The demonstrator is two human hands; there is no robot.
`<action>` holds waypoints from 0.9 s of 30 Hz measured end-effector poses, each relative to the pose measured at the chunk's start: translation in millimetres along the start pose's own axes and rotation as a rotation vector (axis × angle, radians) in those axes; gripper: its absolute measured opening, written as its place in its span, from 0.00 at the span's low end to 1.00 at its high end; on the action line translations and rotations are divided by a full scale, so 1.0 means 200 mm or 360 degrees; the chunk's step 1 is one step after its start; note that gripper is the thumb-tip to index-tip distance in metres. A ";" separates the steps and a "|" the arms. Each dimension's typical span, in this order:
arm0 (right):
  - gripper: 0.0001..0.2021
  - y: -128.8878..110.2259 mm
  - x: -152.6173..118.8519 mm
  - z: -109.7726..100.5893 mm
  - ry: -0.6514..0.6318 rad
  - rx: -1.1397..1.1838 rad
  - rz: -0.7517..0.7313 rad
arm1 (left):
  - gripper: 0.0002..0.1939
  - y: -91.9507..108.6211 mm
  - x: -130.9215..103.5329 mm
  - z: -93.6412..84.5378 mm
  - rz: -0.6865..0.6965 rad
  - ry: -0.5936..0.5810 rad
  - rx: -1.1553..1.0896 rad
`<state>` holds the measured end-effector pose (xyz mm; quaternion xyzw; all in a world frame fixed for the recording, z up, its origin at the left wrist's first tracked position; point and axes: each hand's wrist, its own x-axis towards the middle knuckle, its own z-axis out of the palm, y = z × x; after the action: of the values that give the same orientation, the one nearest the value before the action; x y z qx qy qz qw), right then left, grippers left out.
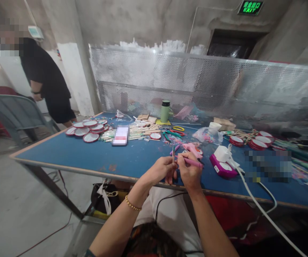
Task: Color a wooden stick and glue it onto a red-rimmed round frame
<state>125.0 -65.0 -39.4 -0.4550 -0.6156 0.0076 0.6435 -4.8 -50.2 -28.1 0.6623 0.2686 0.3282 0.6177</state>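
Note:
Near the table's front edge, my left hand (161, 169) is closed on a thin stick (173, 153) that stands almost upright between the fingers. My right hand (190, 175) pinches a pink pen-shaped tool (193, 162), its tip close to the stick. The two hands nearly touch, and the fingers partly hide where tool and stick meet. Just beyond them lie a purple tool (174, 150) and a pink glue gun (193, 149). Several pairs of pliers (174, 137) rest farther back among small coloured bits.
A purple power strip (223, 170) with a white plug and cable stands at right. Round red-rimmed discs (90, 137) are piled at left, beside a phone (120, 135) and wooden sticks (140, 132). A green bottle (165, 112) stands behind. A person (45, 71) is at far left.

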 end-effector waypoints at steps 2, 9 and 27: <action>0.10 0.00 0.00 0.00 -0.0010 -0.0014 -0.0005 | 0.19 0.00 0.00 0.00 0.0002 0.0000 -0.0007; 0.10 0.01 0.00 0.00 -0.0007 -0.0011 0.0016 | 0.20 0.01 0.00 0.00 -0.0006 0.0011 -0.0009; 0.10 0.02 -0.01 0.01 0.0018 0.0047 0.0043 | 0.19 0.00 -0.01 0.00 -0.0006 0.0019 -0.0018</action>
<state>126.4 -62.3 -43.2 -0.4539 -0.6056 0.0229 0.6533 -5.9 -51.0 -28.3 0.6563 0.2717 0.3326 0.6203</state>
